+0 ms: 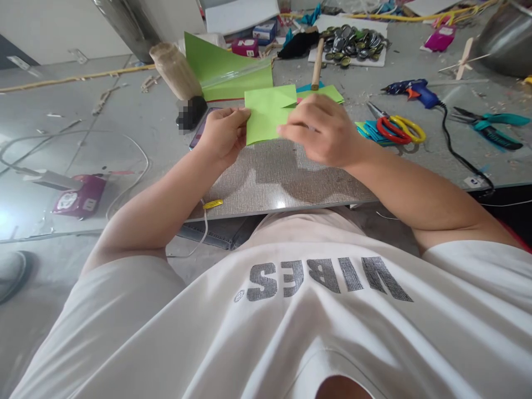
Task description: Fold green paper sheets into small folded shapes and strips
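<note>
A light green sheet of paper [266, 113] is held up over the near part of the table, a slit or fold running in from its right side. My left hand [226, 133] pinches its left edge between thumb and fingers. Curled at the paper's right side is my right hand [322, 130], closed on that edge; its fingers hide part of it. Behind the paper lies a larger green sheet [233, 72] with a clear strip across it. Another green piece [328, 95] lies beyond my right hand, near a wooden handle [318, 64].
To the right are scissors [394, 127] with red and yellow handles, a blue glue gun [415, 91] and teal pliers [494, 124]. Bottle caps [353, 44] are heaped at the back. A phone [199, 130] lies beside my left hand. A cable [145, 160] loops at left.
</note>
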The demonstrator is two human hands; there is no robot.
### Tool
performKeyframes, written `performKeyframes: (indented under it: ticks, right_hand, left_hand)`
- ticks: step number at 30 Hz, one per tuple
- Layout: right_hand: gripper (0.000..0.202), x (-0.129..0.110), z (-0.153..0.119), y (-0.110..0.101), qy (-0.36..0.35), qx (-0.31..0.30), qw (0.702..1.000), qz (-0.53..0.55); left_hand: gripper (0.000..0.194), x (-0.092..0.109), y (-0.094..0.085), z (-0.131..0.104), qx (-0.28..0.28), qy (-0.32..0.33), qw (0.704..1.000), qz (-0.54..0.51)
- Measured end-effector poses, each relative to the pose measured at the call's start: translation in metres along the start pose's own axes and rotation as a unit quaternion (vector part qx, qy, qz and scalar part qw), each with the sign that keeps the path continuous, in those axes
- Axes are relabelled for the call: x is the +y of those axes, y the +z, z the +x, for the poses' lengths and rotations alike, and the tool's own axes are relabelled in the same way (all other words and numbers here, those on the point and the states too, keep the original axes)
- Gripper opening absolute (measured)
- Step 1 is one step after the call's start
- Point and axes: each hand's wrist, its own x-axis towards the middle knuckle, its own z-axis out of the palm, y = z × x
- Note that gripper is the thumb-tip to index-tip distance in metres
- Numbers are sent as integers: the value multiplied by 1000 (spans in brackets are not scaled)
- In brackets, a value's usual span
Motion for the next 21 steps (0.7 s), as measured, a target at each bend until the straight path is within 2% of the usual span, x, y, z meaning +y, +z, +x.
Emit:
performKeyframes:
  ticks: [3,7,9,13,18,21]
  right_hand:
    - [37,9,1,-6,14,18,998,-58]
    - [44,15,1,-10,86,47,994,-51]
    - [46,15,1,-8,92,53,993,-57]
    - [41,14,1,2,75,73,991,-88]
    - [35,16,3,16,130,182,972,-72]
    - [36,17,8,17,165,172,971,-20]
  left_hand:
    - [92,-8,-1,5,-22,8,1000,-5]
    - [87,-11,-1,6,-44,8,999,-16]
    - [85,-9,-1,3,-52,8,999,-14]
    - [86,-5,2,-3,-44,28,998,-19]
    - [89,2,8,-11,-22,32,999,-34]
    - [86,6,8,-13,-7,37,999,-20]
